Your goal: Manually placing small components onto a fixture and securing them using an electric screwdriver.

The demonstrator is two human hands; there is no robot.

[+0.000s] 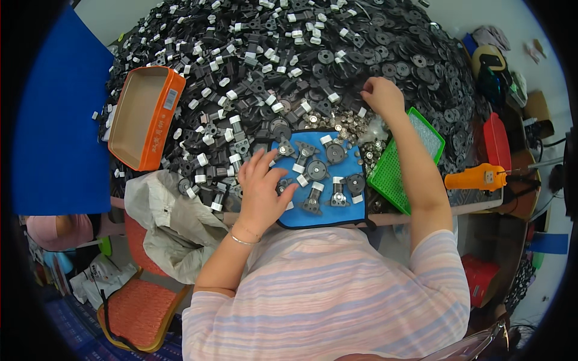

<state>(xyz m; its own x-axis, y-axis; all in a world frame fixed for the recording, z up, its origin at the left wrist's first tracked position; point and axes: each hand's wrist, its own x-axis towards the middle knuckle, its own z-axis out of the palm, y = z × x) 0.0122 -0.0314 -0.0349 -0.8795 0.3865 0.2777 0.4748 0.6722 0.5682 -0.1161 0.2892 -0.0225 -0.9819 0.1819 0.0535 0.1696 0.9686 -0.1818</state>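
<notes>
While left hand [263, 195] is wide at blue mat's [346, 215] left edge, right hand [384, 97] narrow past mat, load unclear; white-tipped plastic parts [312, 202] seem light, hard: pinch stems [338, 188].

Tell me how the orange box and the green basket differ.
Surface: the orange box has solid walls and a tan inside, while the green basket is pierced with many small holes.

Place: the box is left of the blue mat, the basket right of it.

View: the box shows uncrossed by either arm; the right forearm hides the basket's middle.

Shared: both are open-topped and roughly rectangular.
</notes>
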